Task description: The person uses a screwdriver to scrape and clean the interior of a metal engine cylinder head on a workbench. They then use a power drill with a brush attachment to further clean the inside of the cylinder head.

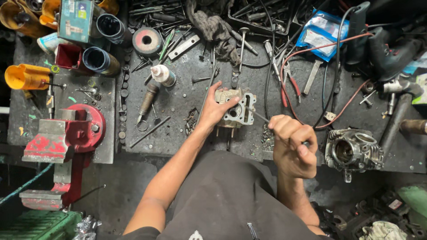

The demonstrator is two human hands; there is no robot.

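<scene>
Item: cylinder head [238,111], pale cast metal, finned, standing on our workbench [187,95] at centre, just ahead of our body.

Left hand [216,108]: closed on the cylinder head from its left side, thumb across the top, fingers behind (their tips are hidden from us).

Right hand [291,146]: fisted tight around the handle of a thin rod tool [259,117]; the shaft runs up and left from our fist and its tip meets the cylinder head's right face. What kind of tip it has we cannot tell.

Second cylinder head [353,151]: darker, on the bench edge just right of our right hand, not touching it.

Red vise [66,133]: at the bench's left edge, well apart from both hands.

Pliers [289,82], red-handled: beyond the right hand, among red and black cables.

White squeeze bottle [163,75]: lying beyond the left hand, near a wooden-handled tool [147,100].

Grinding disc [147,41], blue packet [321,35], dark rag [213,26]: at the far side (amid loose bolts and rods).

Yellow funnel [26,76]: far left.
</scene>
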